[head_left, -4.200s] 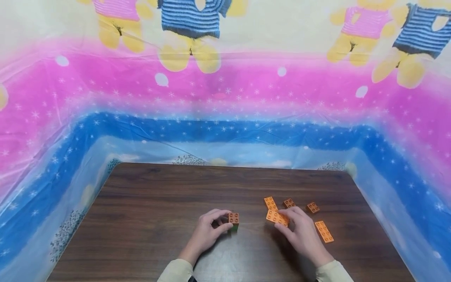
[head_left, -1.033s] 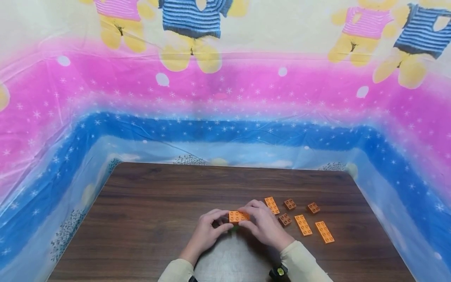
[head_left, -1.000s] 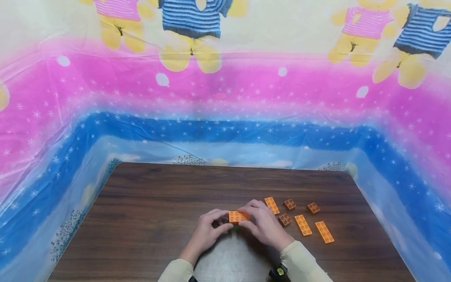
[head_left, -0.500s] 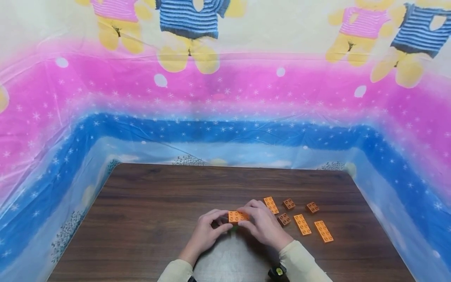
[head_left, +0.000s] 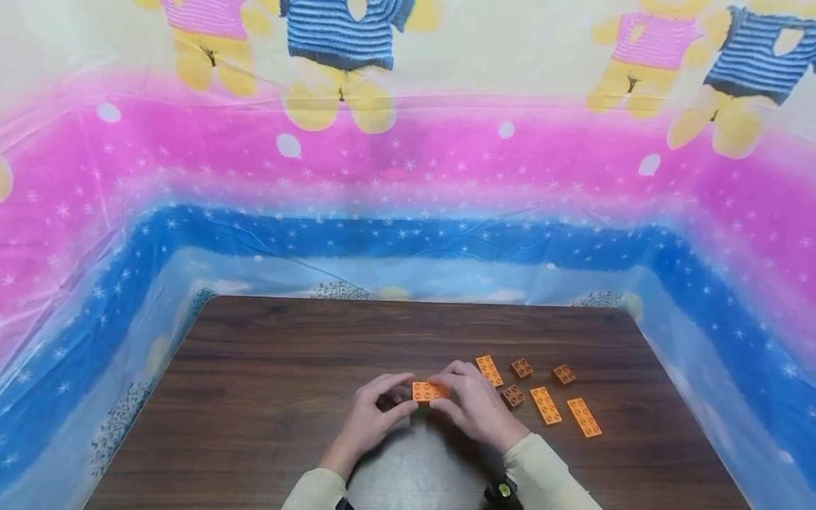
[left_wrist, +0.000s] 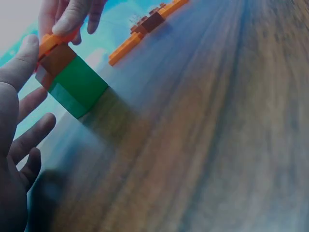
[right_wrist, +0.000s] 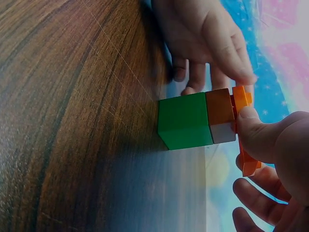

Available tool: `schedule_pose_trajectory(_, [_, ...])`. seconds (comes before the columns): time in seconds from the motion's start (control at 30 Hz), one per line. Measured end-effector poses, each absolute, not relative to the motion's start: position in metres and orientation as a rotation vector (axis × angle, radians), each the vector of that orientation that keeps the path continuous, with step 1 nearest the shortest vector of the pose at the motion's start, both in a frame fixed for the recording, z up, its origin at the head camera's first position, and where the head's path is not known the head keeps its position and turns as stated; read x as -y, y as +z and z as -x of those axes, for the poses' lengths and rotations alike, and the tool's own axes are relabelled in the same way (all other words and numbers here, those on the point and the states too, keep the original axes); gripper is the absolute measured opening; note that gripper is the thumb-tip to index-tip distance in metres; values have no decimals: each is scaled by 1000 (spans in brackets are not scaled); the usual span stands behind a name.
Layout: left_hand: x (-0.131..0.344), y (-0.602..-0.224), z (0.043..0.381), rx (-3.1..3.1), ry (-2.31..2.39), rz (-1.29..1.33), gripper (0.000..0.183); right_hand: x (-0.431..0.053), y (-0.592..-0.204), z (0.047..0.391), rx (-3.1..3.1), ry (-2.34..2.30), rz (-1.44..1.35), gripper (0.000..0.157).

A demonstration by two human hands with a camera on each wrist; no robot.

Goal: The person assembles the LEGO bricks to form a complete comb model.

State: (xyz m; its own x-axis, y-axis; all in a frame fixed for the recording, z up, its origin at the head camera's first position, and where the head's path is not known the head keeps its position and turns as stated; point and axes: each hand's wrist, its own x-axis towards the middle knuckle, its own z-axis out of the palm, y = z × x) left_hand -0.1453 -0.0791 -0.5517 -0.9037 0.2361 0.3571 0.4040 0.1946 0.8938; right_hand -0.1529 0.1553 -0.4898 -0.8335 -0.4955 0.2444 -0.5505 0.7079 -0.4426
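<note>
Near the middle of the table, a green toy building brick (right_wrist: 186,118) stands with a brown four-stud brick (right_wrist: 219,106) on top. An orange eight-stud plate (head_left: 422,392) lies over the brown brick, overhanging to the right; the right wrist view shows a thin gap with studs between them. My right hand (head_left: 481,407) pinches the overhanging part between thumb and fingers. My left hand (head_left: 370,418) is at the stack's left side, thumb and index finger spread around the plate's left end, with the thumb tip close against it. Its other fingers extend loosely behind the stack.
Right of my right hand lie loose orange plates (head_left: 545,406) and brown bricks (head_left: 521,368), several pieces in all. One brown brick (head_left: 513,397) is close beside the right hand. A printed cloth (head_left: 382,237) surrounds the dark wooden table (head_left: 268,354).
My right hand has brought the orange plate left from the loose pieces onto the brown brick. Just now my left thumb and index finger have spread slightly wider; the right hand stays in place.
</note>
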Motion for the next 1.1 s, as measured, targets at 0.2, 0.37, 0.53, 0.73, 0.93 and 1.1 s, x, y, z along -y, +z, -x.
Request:
schedule_pose_trajectory(0.2, [77,-543,146,2303,-1786,645,39,-155,-490,154,2813,785,-859,33])
schedule_pose_trajectory(0.37, [74,-545,146,2302,-1770,640,36,-155,-490,153,2806,770,-871,33])
schedule_pose_trajectory(0.53, [73,-548,146,2318,-1747,603,35,-155,-489,152,2813,773,-857,33])
schedule_pose_trajectory(0.73, [74,-552,147,2267,-1699,657,31,-155,-490,153,2815,781,-851,33])
schedule_pose_trajectory(0.93, [74,-554,149,2241,-1660,709,29,-156,-493,153,2821,824,-837,32])
schedule_pose_trajectory(1.1, [74,-556,151,2229,-1655,716,28,-156,-494,154,2833,868,-824,32])
